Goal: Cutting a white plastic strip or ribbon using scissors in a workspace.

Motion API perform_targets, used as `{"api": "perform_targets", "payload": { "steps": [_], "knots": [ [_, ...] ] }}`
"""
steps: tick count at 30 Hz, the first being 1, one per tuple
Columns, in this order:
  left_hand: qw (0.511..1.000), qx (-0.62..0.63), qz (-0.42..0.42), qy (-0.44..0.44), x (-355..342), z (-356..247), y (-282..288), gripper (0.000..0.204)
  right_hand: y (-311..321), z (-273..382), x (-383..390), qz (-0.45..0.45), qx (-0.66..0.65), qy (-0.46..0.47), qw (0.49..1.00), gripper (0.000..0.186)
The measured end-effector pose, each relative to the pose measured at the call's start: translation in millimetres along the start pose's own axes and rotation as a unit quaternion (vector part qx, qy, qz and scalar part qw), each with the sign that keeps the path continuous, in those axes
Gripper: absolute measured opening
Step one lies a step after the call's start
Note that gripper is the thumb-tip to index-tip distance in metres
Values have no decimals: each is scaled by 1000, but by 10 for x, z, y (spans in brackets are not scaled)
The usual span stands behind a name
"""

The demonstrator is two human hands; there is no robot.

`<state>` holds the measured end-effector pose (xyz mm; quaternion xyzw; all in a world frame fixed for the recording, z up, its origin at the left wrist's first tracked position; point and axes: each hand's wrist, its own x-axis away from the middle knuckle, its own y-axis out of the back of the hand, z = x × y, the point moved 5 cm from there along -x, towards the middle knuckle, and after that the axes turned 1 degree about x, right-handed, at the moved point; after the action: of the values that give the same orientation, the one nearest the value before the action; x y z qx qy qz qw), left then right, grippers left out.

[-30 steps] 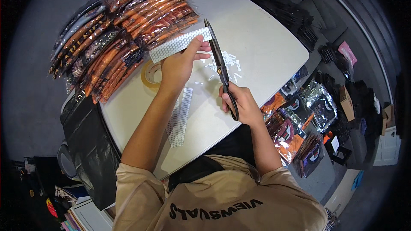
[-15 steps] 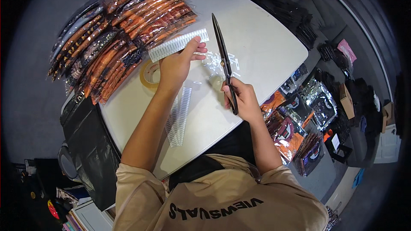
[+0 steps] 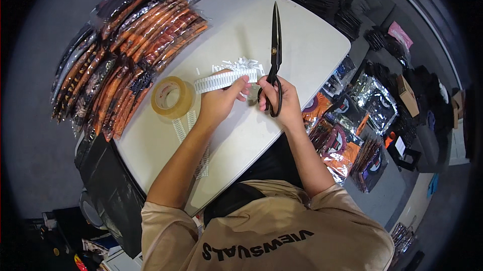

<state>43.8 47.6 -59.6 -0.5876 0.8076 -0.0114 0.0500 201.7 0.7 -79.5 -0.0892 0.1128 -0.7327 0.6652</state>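
- over the near part of the table [image 3: 307, 34], the left hand [image 3: 220, 101] grasps a white strip [image 3: 214, 81], thumb on top near its right end.
- the strip is held crosswise, to the left of the scissors [image 3: 274, 57]; it bears a row of small printed marks.
- the right hand [image 3: 285, 101] grips the scissors by their dark handles; the blades lie together and point away from the person, apart from the strip.
- just beyond the strip, small white pieces [image 3: 242, 63] lie in a loose pile on the table.
- left of the left hand, a tape roll [image 3: 186, 97] lies flat.
- nearer the person, more strips [image 3: 179, 130] lie on the table, partly hidden by the left forearm.
- at the far left, clear-wrapped packs [image 3: 161, 34], mostly orange and black, are stacked in rows.
- to the right, beyond the table edge, are more packs [image 3: 336, 148] and a brown box [image 3: 407, 96].
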Motion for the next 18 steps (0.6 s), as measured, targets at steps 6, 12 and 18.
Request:
{"api": "perform_targets", "payload": {
  "steps": [6, 12, 18],
  "knots": [
    [1000, 0, 23, 10, 17, 98, -63, 17, 2, -33, -8, 0, -2, 9, 1000, 18],
    [999, 2, 14, 35, -2, 92, -17, 19, 14, -35, 12, -18, 6, -3, 1000, 15],
    [1000, -2, 6, 30, -11, -5, 43, 19, 1, -7, 9, -15, 19, 5, 1000, 22]
  ]
}}
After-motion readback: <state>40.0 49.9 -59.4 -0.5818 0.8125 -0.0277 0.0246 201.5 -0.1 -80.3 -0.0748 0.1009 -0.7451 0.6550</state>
